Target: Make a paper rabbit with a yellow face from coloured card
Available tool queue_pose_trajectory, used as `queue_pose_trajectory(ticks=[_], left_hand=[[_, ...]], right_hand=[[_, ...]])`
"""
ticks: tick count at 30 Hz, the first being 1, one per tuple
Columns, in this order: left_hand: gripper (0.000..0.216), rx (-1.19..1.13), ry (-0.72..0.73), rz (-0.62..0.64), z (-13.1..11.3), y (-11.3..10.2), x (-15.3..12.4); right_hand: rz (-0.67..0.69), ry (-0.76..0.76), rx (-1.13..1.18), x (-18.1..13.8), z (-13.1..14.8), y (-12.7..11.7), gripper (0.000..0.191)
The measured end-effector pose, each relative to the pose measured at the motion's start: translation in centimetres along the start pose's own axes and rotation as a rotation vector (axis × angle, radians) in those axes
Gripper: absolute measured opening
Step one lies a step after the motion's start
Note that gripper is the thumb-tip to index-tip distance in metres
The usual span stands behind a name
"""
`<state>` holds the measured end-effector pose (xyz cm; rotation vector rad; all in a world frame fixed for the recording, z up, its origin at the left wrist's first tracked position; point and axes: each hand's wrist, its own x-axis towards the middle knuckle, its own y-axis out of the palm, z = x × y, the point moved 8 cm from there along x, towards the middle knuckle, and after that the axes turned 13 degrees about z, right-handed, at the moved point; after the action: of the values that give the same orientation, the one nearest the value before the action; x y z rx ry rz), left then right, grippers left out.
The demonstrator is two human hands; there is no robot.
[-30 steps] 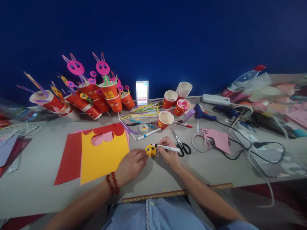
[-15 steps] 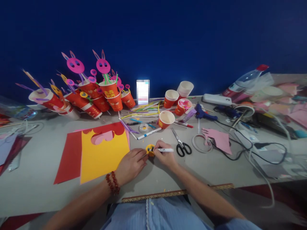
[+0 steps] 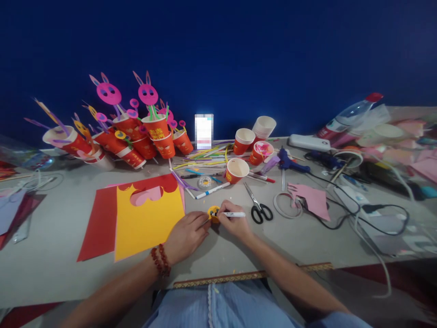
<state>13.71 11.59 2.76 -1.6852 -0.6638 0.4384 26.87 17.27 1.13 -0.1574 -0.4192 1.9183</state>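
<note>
A small round yellow paper piece [image 3: 213,211] with dark marks lies on the grey table [image 3: 51,255]. My left hand [image 3: 187,236], with a red bead bracelet at the wrist, has its fingertips pressed on the piece's left edge. My right hand [image 3: 235,224] is closed round a white marker [image 3: 232,214], and the marker's tip rests on the yellow piece. A yellow sheet [image 3: 147,220] with a cut-out lies on red paper [image 3: 99,225] just left of my left hand.
Black-handled scissors [image 3: 258,206] lie right of my right hand. Red paper cups [image 3: 236,170], several with pink rabbit toppers [image 3: 147,94], stand at the back. A blue glue gun [image 3: 288,162], pink paper [image 3: 312,199], a tape ring [image 3: 283,204], cables and a bottle [image 3: 348,114] crowd the right.
My right hand has slid left over the yellow piece, so the marker now lies flatter and covers more of it. My left hand has stayed in place.
</note>
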Motion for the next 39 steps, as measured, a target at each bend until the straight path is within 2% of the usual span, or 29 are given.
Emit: queue_pose_trajectory(ticks=[39], left_hand=[[0.024,0.033,0.010,-0.007,-0.18,-0.14,0.16]], right_hand=[[-0.021,-0.023,-0.005,-0.20,-0.33,-0.11,0.014]])
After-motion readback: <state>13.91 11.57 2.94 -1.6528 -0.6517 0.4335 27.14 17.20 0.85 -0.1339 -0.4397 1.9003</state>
